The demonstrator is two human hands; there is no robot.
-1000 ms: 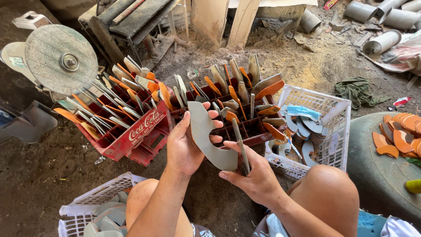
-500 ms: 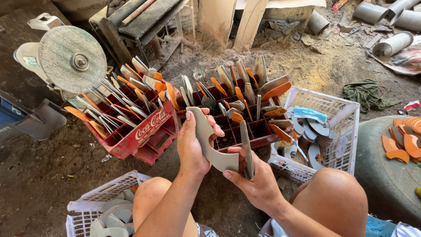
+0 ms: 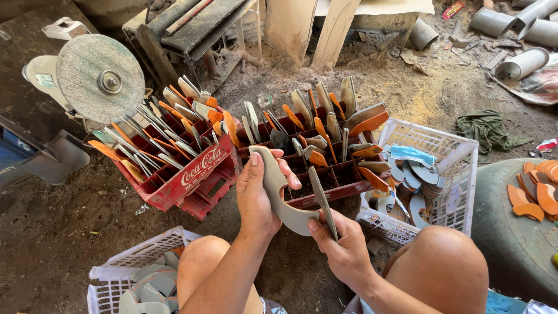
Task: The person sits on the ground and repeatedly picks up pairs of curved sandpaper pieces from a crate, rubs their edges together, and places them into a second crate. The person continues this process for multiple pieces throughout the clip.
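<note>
Grey curved blade (image 3: 279, 192) sits wrapped in your left hand (image 3: 256, 197); your right hand (image 3: 346, 250) pinches its lower end, so keep both grips firm.

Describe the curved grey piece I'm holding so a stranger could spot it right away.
Start at the red crates stuffed with upright blades. Just in front, the left hand and right hand share one curved grey piece. Unlike its neighbours, it sits in no slot.

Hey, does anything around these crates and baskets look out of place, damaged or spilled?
Mostly orderly, but the left red crate sits tilted, its blades leaning out. Sawdust and scraps litter the ground behind. The left hand and right hand hold the curved grey piece intact.
</note>
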